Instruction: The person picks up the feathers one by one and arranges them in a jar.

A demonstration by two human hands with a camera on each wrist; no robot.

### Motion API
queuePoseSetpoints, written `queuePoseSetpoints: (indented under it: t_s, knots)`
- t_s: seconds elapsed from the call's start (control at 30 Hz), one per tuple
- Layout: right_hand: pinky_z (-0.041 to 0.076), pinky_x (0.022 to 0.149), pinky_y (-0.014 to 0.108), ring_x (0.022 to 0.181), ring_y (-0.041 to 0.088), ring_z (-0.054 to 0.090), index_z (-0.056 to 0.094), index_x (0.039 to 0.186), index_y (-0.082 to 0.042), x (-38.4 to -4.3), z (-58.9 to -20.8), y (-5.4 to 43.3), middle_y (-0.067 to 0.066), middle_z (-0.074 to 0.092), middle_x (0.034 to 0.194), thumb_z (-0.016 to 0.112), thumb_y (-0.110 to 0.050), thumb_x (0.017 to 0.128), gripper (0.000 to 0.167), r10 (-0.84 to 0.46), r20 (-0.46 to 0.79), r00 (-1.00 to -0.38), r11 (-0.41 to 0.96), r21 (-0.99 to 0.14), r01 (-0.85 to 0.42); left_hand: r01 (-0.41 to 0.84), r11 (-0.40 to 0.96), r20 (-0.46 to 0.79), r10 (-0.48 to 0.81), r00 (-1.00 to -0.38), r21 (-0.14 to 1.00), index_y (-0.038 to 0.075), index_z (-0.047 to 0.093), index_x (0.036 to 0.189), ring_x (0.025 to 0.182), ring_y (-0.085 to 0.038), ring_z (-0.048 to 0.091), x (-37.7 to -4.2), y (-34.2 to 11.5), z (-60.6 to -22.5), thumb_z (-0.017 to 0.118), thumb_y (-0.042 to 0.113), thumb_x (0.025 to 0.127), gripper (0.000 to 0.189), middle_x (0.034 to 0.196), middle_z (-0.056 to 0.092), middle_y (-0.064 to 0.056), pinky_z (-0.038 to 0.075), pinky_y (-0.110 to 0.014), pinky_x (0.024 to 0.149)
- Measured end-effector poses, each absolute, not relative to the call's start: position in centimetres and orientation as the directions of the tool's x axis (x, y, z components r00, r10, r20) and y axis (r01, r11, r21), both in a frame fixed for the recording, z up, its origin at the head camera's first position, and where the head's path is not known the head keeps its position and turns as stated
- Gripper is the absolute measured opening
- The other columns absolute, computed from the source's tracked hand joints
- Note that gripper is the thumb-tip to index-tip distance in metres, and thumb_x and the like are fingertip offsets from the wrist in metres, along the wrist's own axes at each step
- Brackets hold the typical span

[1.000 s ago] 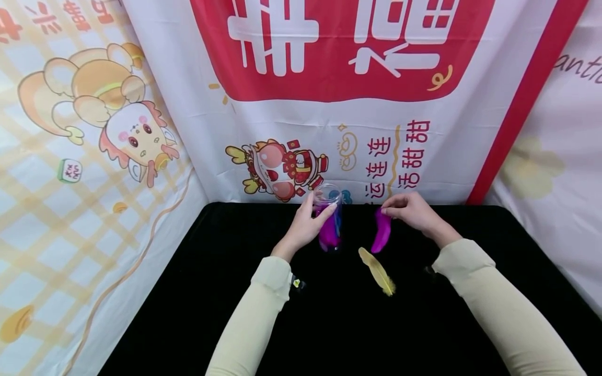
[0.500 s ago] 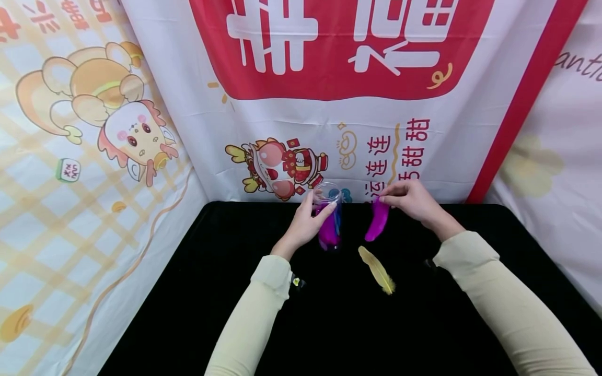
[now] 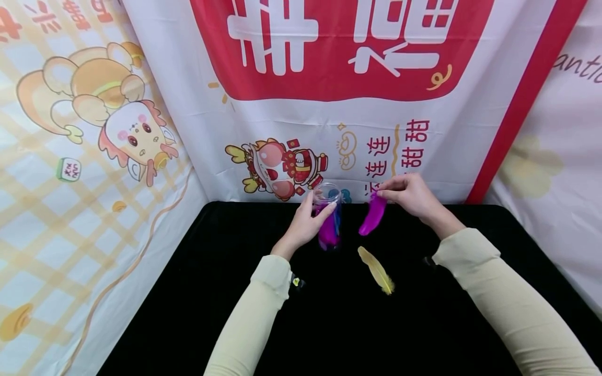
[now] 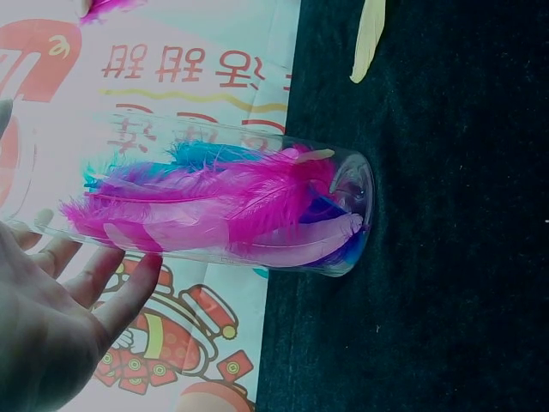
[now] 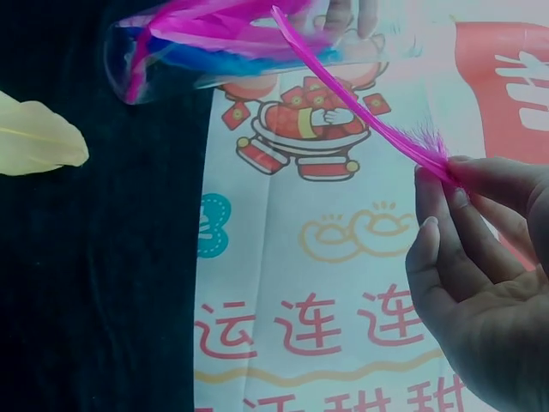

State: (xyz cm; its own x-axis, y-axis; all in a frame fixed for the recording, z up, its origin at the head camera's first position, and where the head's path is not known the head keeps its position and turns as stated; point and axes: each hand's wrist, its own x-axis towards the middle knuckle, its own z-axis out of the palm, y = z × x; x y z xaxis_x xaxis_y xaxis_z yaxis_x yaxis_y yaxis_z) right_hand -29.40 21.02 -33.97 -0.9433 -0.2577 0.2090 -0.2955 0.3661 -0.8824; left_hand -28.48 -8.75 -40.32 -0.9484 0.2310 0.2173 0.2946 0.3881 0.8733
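Observation:
A clear cylindrical jar (image 4: 257, 206) stands near the back of the black table, with pink, blue and purple feathers visible inside. My left hand (image 3: 304, 223) grips its upper part, thumb on the near side and fingers around the left. To the right of the jar, my right hand (image 3: 414, 201) pinches the fluffy upper end of a magenta feather (image 3: 373, 215) between thumb and fingertips. The feather hangs down and tilts toward the jar, apart from it in the head view. A yellow feather (image 3: 376, 270) lies on the table below the magenta one.
The black cloth-covered table (image 3: 329, 334) reaches back to a white and red printed banner (image 3: 338, 99) right behind the jar. A checked, printed sheet (image 3: 94, 209) hangs along the left side, and another pale sheet (image 3: 555, 172) along the right.
My right hand has risen a little and shifted slightly left, carrying the magenta feather up and closer to the jar. The left hand, jar and yellow feather have stayed in place.

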Motion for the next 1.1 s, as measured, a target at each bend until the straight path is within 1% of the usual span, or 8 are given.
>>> queuePoseSetpoints:
  t_s: [0.23, 0.3, 0.37, 0.43, 0.5, 0.67, 0.9, 1.1]
  knots:
    - [0.062, 0.071, 0.029, 0.080, 0.009, 0.072, 0.071, 0.111, 0.014, -29.0, -33.1, 20.6, 0.005, 0.078, 0.090, 0.076, -0.008, 0.093, 0.028, -0.255, 0.183, -0.949, 0.276, -0.927, -0.253, 0.288, 0.386, 0.211, 0.231, -0.950, 0.876, 0.021, 0.033, 0.158, 0.129, -0.025, 0.056, -28.5, -8.8, -40.5, 0.058, 0.065, 0.096, 0.080, 0.153, 0.045, -0.008, 0.049, -0.046, 0.106]
    - [0.061, 0.069, 0.029, 0.078, 0.008, 0.072, 0.071, 0.112, 0.013, -28.9, -32.8, 20.6, 0.005, 0.078, 0.091, 0.075, -0.009, 0.094, 0.029, -0.263, 0.191, -0.946, 0.292, -0.919, -0.267, 0.287, 0.385, 0.209, 0.231, -0.950, 0.877, 0.022, 0.033, 0.158, 0.130, -0.025, 0.056, -28.5, -8.8, -40.5, 0.058, 0.065, 0.096, 0.080, 0.153, 0.045, -0.008, 0.049, -0.046, 0.106]
    - [0.060, 0.064, 0.027, 0.073, 0.008, 0.071, 0.072, 0.111, 0.011, -28.9, -32.5, 20.5, 0.005, 0.078, 0.090, 0.076, -0.012, 0.094, 0.028, -0.258, 0.203, -0.945, 0.317, -0.906, -0.281, 0.286, 0.384, 0.208, 0.231, -0.950, 0.878, 0.022, 0.033, 0.157, 0.130, -0.025, 0.055, -28.5, -8.8, -40.5, 0.058, 0.066, 0.096, 0.080, 0.152, 0.045, -0.008, 0.049, -0.047, 0.106]
    - [0.056, 0.058, 0.026, 0.070, 0.008, 0.068, 0.074, 0.110, 0.008, -28.9, -32.2, 20.4, 0.005, 0.078, 0.089, 0.076, -0.014, 0.094, 0.026, -0.246, 0.224, -0.943, 0.354, -0.885, -0.302, 0.285, 0.383, 0.207, 0.231, -0.950, 0.879, 0.021, 0.034, 0.157, 0.130, -0.025, 0.055, -28.5, -8.9, -40.4, 0.058, 0.067, 0.095, 0.080, 0.152, 0.045, -0.007, 0.049, -0.047, 0.106]
    - [0.053, 0.057, 0.025, 0.069, 0.008, 0.067, 0.076, 0.107, 0.006, -28.9, -32.0, 20.2, 0.005, 0.078, 0.089, 0.077, -0.014, 0.094, 0.024, -0.229, 0.237, -0.944, 0.377, -0.873, -0.310, 0.283, 0.382, 0.205, 0.230, -0.951, 0.880, 0.021, 0.034, 0.157, 0.130, -0.026, 0.055, -28.5, -8.9, -40.4, 0.057, 0.068, 0.095, 0.081, 0.152, 0.045, -0.006, 0.049, -0.047, 0.105]
    - [0.053, 0.063, 0.025, 0.075, 0.010, 0.068, 0.078, 0.103, 0.002, -29.0, -31.4, 19.8, 0.005, 0.078, 0.088, 0.078, -0.013, 0.092, 0.019, -0.197, 0.255, -0.947, 0.388, -0.866, -0.314, 0.281, 0.386, 0.205, 0.227, -0.952, 0.879, 0.019, 0.034, 0.157, 0.130, -0.025, 0.055, -28.6, -8.9, -40.3, 0.057, 0.068, 0.095, 0.083, 0.152, 0.045, -0.005, 0.049, -0.046, 0.105]
    - [0.054, 0.068, 0.024, 0.078, 0.010, 0.068, 0.078, 0.102, 0.001, -29.0, -30.7, 19.4, 0.004, 0.078, 0.087, 0.079, -0.015, 0.092, 0.019, -0.188, 0.295, -0.937, 0.410, -0.843, -0.348, 0.276, 0.389, 0.199, 0.227, -0.953, 0.879, 0.020, 0.035, 0.156, 0.131, -0.025, 0.055, -28.4, -8.8, -40.2, 0.057, 0.067, 0.096, 0.079, 0.153, 0.045, -0.003, 0.049, -0.045, 0.107]
    - [0.056, 0.067, 0.023, 0.077, 0.013, 0.070, 0.077, 0.102, 0.003, -29.2, -30.0, 18.9, 0.003, 0.077, 0.085, 0.078, -0.013, 0.092, 0.019, -0.174, 0.322, -0.931, 0.400, -0.841, -0.365, 0.269, 0.388, 0.192, 0.227, -0.955, 0.882, 0.020, 0.034, 0.156, 0.131, -0.023, 0.055, -28.5, -8.9, -40.2, 0.058, 0.067, 0.095, 0.081, 0.153, 0.045, -0.002, 0.048, -0.044, 0.108]
